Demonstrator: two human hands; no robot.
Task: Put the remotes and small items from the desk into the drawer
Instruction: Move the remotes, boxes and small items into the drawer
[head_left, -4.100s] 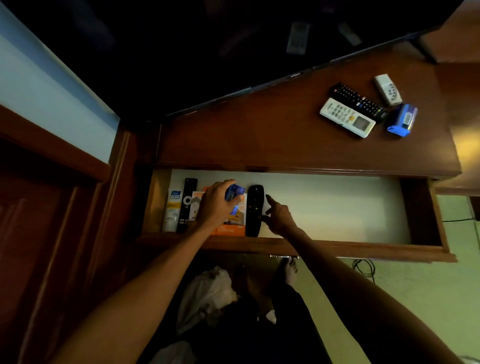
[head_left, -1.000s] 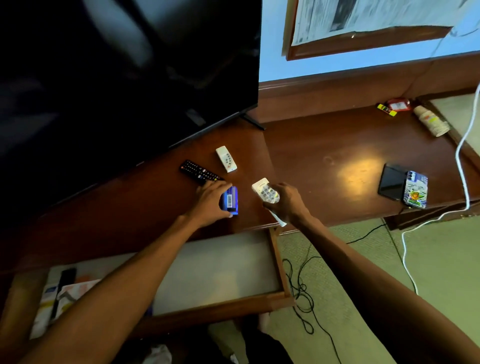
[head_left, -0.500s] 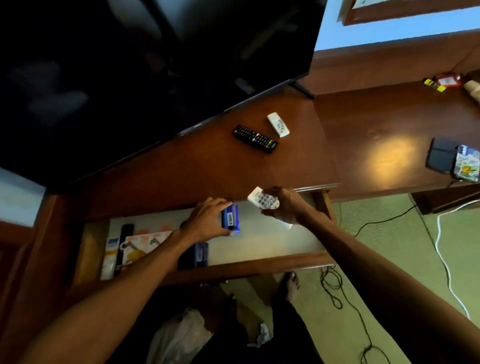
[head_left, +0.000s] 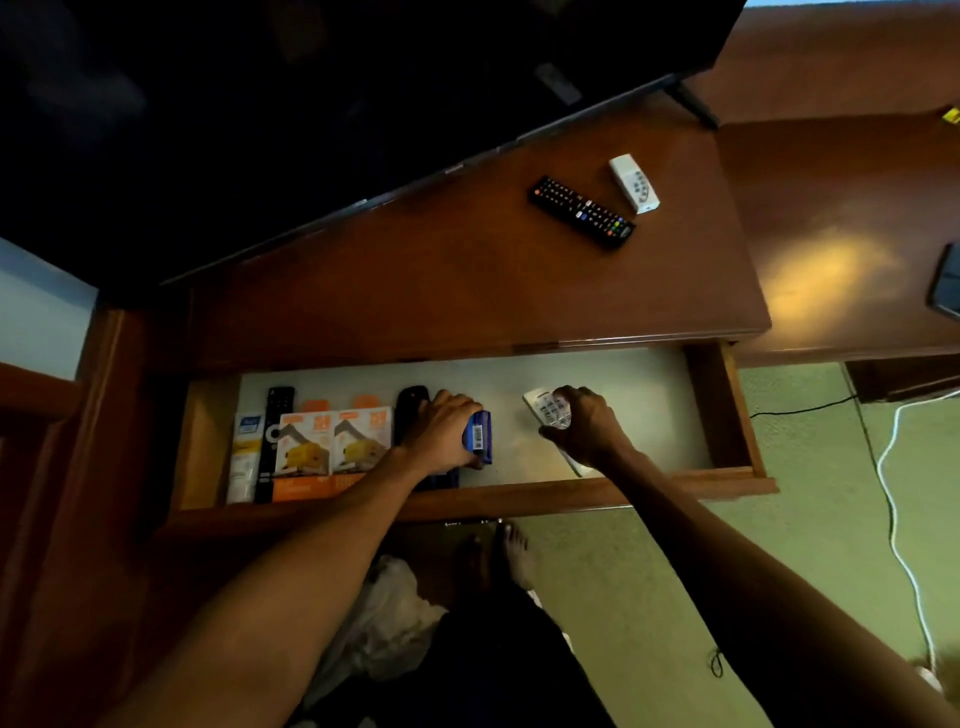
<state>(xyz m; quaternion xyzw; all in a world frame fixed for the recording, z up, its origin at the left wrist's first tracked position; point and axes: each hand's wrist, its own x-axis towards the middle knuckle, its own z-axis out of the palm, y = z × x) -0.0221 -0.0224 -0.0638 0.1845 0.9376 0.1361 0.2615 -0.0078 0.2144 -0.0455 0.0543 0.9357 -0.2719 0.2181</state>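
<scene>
The drawer (head_left: 722, 410) is pulled open below the wooden desk (head_left: 467, 280). Inside it, my left hand (head_left: 441, 431) grips a small blue box (head_left: 479, 435) low over the drawer floor, beside a black remote (head_left: 410, 410). My right hand (head_left: 584, 426) holds a white remote (head_left: 545, 410) near the drawer's middle. On the desk top lie a long black remote (head_left: 582, 212) and a small white remote (head_left: 634, 183), side by side at the back right.
The drawer's left end holds a slim black remote (head_left: 274, 441), two orange packets (head_left: 332, 447) and a white tube (head_left: 244, 457). A dark TV (head_left: 311, 104) hangs over the desk's rear. A phone (head_left: 945, 286) lies far right. Cables run over the green floor (head_left: 779, 545).
Both hands have come down from the desk into the drawer, carrying the blue box and the white remote. The view has swung back onto the drawer.
</scene>
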